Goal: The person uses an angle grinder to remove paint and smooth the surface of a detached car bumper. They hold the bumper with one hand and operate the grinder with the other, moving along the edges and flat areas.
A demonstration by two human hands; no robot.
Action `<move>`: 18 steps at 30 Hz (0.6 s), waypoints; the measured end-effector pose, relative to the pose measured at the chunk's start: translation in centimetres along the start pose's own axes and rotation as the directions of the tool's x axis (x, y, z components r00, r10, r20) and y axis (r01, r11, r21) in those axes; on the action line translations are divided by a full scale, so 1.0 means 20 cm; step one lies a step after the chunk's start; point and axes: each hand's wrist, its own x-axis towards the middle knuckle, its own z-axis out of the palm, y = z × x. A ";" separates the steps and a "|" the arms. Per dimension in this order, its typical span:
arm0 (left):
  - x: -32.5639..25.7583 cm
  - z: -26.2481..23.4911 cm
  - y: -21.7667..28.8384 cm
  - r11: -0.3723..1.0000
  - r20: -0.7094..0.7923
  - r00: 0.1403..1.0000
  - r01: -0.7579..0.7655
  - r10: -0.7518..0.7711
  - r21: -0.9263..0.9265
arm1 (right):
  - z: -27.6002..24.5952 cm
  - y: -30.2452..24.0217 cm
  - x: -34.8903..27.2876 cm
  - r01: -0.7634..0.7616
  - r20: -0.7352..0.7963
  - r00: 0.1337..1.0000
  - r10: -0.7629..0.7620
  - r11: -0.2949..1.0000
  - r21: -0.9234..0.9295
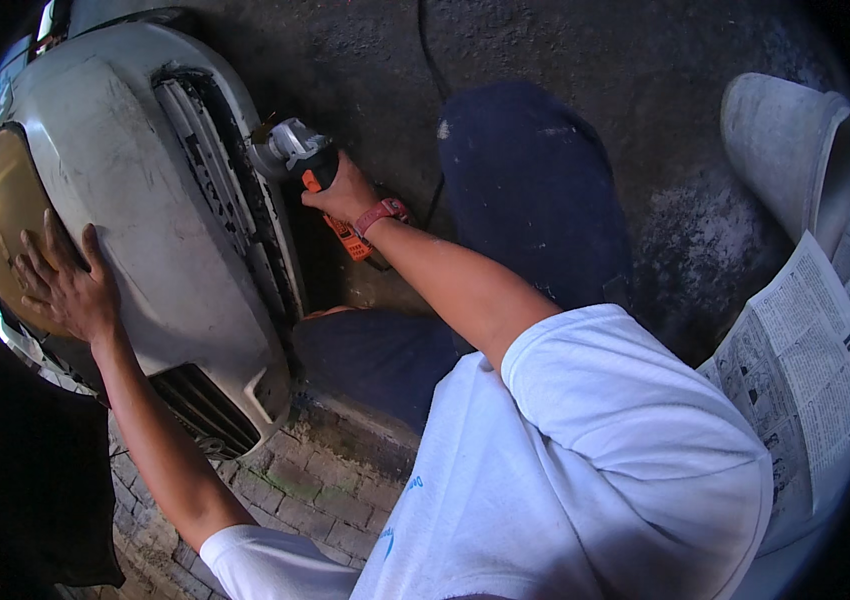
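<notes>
An orange and grey angle grinder [297, 145] is in my right hand [345, 192], whose fingers wrap round its body. Its head and disc meet the edge of a worn, pale car bumper [120, 150], beside the long slotted opening [207, 165]; whether the disc touches cannot be made out. My left hand [70, 285] lies spread on the bumper's far left side, over the border of a rounded gold panel [3, 195]. The lower end of the bumper has a black slatted grille [207, 408].
A dark cord [425, 45] runs over the dark floor [345, 50] behind the grinder. My bent knee [530, 170] is close to its right. Newspaper sheets [795, 350] and a curved grey panel [775, 140] stand at the right. Brick paving [300, 505] lies below the bumper.
</notes>
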 end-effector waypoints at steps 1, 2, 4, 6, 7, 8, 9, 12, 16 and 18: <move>0.00 0.00 0.00 1.000 -0.010 1.000 -0.003 0.003 -0.003 | 0.00 0.00 0.00 0.022 -0.018 1.000 -0.022 1.000 -0.003; 0.00 0.00 0.00 1.000 -0.017 1.000 -0.007 0.007 -0.007 | 0.00 0.00 0.00 0.041 -0.035 0.999 -0.041 0.999 -0.006; 0.00 0.01 0.00 1.000 -0.023 1.000 -0.012 0.012 -0.008 | -0.01 0.00 0.01 -0.001 -0.014 1.000 0.001 1.000 -0.028; 0.00 0.01 -0.01 1.000 -0.025 1.000 -0.012 0.012 -0.001 | -0.03 0.00 0.01 -0.037 0.011 0.999 0.037 0.997 -0.062; 0.00 0.01 -0.01 1.000 -0.019 1.000 -0.009 0.009 0.001 | -0.04 0.01 0.01 -0.053 0.025 0.998 0.055 0.995 -0.086; 0.00 0.01 -0.01 1.000 -0.013 1.000 -0.004 0.004 0.004 | -0.05 0.01 0.01 -0.094 0.035 0.994 0.099 0.987 -0.128; 0.00 0.01 -0.01 1.000 -0.007 1.000 0.000 0.000 0.006 | -0.05 0.00 0.01 -0.066 0.034 0.997 0.070 0.992 -0.111; -0.01 0.01 -0.01 1.000 -0.021 1.000 -0.013 0.013 0.007 | -0.03 -0.01 0.01 -0.047 0.019 0.999 0.049 0.994 -0.097; -0.01 0.02 -0.02 1.000 -0.016 1.000 -0.014 0.014 -0.008 | -0.02 -0.04 0.03 -0.006 -0.003 1.000 0.006 0.997 -0.076; 0.00 0.02 -0.02 1.000 -0.017 1.000 -0.014 0.014 -0.007 | -0.04 -0.04 0.04 -0.010 0.008 1.000 0.011 0.996 -0.089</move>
